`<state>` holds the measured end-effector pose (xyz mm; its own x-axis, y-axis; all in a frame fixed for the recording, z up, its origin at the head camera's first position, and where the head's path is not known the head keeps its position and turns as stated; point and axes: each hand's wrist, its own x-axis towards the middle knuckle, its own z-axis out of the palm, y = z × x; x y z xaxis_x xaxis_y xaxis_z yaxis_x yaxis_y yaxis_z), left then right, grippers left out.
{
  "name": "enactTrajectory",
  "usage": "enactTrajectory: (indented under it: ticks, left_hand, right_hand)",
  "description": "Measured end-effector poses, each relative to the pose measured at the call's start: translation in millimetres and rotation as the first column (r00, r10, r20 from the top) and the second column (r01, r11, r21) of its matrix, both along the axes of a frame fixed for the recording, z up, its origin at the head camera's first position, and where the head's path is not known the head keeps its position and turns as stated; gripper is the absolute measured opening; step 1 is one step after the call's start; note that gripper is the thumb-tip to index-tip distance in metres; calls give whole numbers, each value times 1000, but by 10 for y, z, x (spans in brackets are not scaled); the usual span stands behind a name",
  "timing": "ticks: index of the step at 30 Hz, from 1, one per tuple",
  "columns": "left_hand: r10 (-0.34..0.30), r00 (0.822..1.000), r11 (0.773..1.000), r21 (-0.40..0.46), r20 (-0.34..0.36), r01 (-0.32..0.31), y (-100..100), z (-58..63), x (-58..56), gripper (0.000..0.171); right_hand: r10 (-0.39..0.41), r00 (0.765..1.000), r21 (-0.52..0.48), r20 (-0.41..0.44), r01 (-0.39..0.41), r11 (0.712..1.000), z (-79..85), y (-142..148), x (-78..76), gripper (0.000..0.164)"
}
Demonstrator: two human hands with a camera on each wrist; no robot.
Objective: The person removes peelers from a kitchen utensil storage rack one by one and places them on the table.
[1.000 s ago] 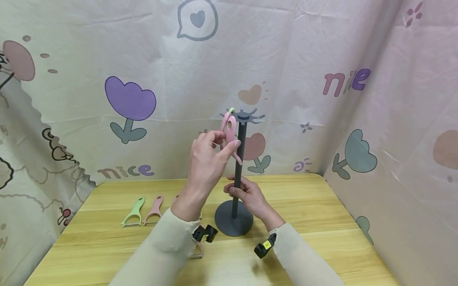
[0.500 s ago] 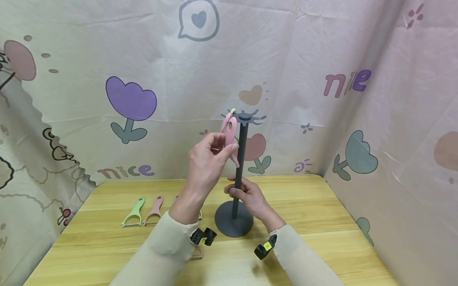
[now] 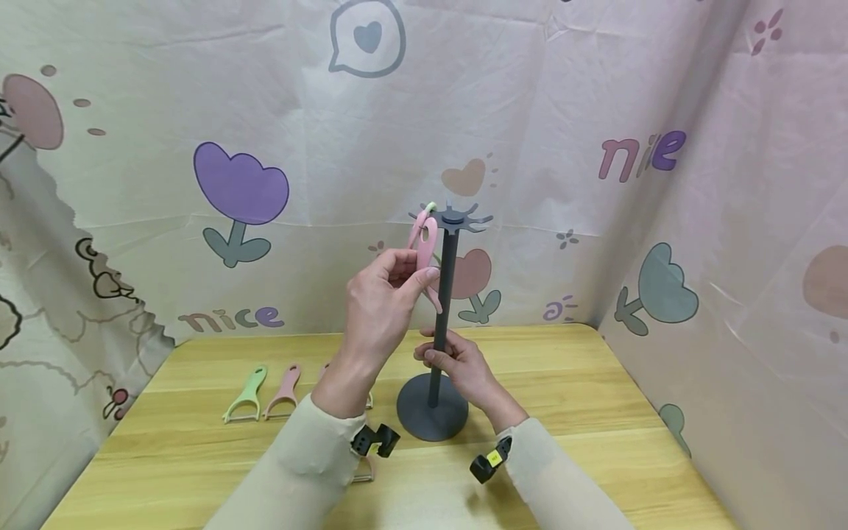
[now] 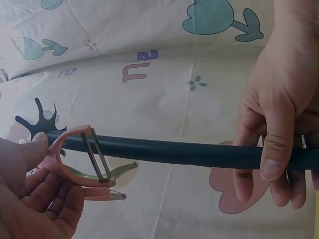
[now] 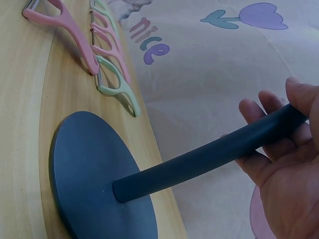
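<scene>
My left hand (image 3: 379,298) pinches a pink Y-shaped peeler (image 3: 428,237) by its handle, thumb in front and fingers behind. Its holed handle end points up, close beside the hooked top (image 3: 457,217) of a dark grey stand. Just behind it, another pink peeler (image 4: 102,193) and a green peeler (image 4: 127,169) hang at the left hooks, partly covered by the hand. In the left wrist view, the held peeler's metal blade (image 4: 94,154) overlaps the post. Lower down, my right hand (image 3: 467,368) holds the stand's post (image 5: 209,154), thumb on one side and fingers round the other.
The stand's round base (image 3: 424,419) rests on the wooden table (image 3: 563,442). Left of it, a green peeler (image 3: 246,394), a pink peeler (image 3: 286,390) and others lie in a row. One pink peeler (image 5: 67,25) lies nearer the front. A printed cloth (image 3: 530,96) hangs behind.
My left hand has shifted slightly down and to the left, and the lower part of the pink peeler has swung a little left. My right hand stays on the post.
</scene>
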<state>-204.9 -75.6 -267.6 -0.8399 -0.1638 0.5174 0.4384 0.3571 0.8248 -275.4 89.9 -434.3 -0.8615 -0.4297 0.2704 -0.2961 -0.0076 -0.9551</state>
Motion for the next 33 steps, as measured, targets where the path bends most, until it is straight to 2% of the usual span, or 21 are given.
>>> enactTrajectory:
  ticks: [10, 15, 25, 33]
  left_hand:
    - [8, 1000, 1000, -6, 11, -8, -7, 56, 34, 28]
    - [-5, 999, 1000, 7, 41, 5, -19, 96, 51, 27]
    - [-56, 997, 997, 63, 52, 52, -69, 151, 71, 29]
    - [-54, 996, 996, 68, 68, 49, -123, 153, 70, 29]
  right_hand:
    - [-2, 1000, -3, 8, 2, 1000, -5, -9, 10, 37]
    - [-9, 1000, 2, 9, 9, 1000, -7, -12, 12, 36]
    - [-8, 1000, 14, 0, 8, 1000, 15, -9, 26, 36]
    - [-9, 1000, 14, -2, 9, 1000, 8, 0, 8, 34]
